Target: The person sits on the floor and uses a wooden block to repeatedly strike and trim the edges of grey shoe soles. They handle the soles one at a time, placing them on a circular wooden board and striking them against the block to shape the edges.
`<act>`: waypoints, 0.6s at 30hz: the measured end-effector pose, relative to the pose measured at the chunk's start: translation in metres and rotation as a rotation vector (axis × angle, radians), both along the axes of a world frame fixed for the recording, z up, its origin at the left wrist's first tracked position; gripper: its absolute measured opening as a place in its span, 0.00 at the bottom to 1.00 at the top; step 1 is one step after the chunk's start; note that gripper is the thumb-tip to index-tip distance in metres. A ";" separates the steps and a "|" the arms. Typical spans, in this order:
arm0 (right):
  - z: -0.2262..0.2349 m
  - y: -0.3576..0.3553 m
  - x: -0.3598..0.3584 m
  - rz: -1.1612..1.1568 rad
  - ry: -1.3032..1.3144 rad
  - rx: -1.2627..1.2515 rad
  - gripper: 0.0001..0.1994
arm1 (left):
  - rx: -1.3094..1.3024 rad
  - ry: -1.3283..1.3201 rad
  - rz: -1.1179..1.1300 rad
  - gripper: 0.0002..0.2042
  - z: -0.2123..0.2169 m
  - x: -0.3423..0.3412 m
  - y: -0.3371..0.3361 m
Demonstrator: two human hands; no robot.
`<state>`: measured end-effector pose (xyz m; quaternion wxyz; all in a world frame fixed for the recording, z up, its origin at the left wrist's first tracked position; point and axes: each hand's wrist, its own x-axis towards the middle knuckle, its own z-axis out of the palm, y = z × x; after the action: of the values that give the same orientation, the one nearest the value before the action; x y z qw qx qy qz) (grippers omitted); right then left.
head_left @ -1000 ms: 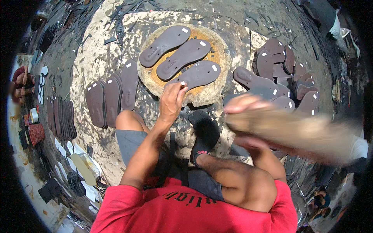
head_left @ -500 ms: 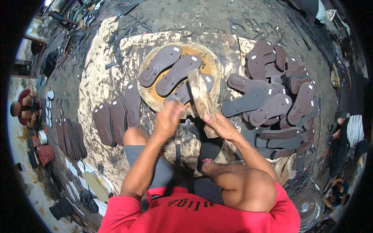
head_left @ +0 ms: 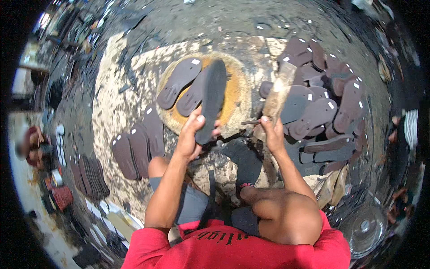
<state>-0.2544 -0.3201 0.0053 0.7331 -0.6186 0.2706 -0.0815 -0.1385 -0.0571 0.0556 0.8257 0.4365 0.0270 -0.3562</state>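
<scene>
Our left hand (head_left: 191,134) grips a dark sole (head_left: 211,99) near its lower end, thumb on top, fingers curled under it and mostly hidden, so that the sole stands up on edge over the round block (head_left: 235,96). Two more soles (head_left: 179,83) lie flat on that block, one partly covered by the lifted one. Our right hand (head_left: 272,133) closes around the handle of a wooden mallet (head_left: 277,96), whose head rises just right of the block; the handle itself is swallowed by the fist and we cannot make out its shape. A thin dark rod (head_left: 251,122) pokes out leftward beside the right thumb, and whether the hand holds it too is unclear. To the right a heap of soles (head_left: 322,103) overlaps, many with small pale tags, their lower edges lost in shadow. To the left a row of soles (head_left: 134,148) lies side by side on the pale mat (head_left: 112,98). Our knees and red shirt (head_left: 233,246) fill the lower edge and hide the ground below the block. At far left another person (head_left: 33,143) is blurred and cut by the dark rim.
</scene>
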 end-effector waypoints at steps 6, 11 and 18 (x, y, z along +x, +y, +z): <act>0.001 0.003 -0.001 0.111 0.045 -0.069 0.20 | -0.583 0.289 0.048 0.35 0.046 -0.007 -0.008; 0.003 0.013 0.000 0.076 0.087 0.043 0.23 | 0.283 -0.303 -0.035 0.27 0.035 0.040 -0.002; -0.023 0.028 0.002 0.101 0.015 -0.076 0.24 | 1.377 -1.268 -0.289 0.33 -0.020 0.086 0.008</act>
<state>-0.2528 -0.2921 -0.0180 0.7101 -0.6596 0.2412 -0.0500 -0.0529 -0.0493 0.0356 0.1954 0.9391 -0.2768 -0.0574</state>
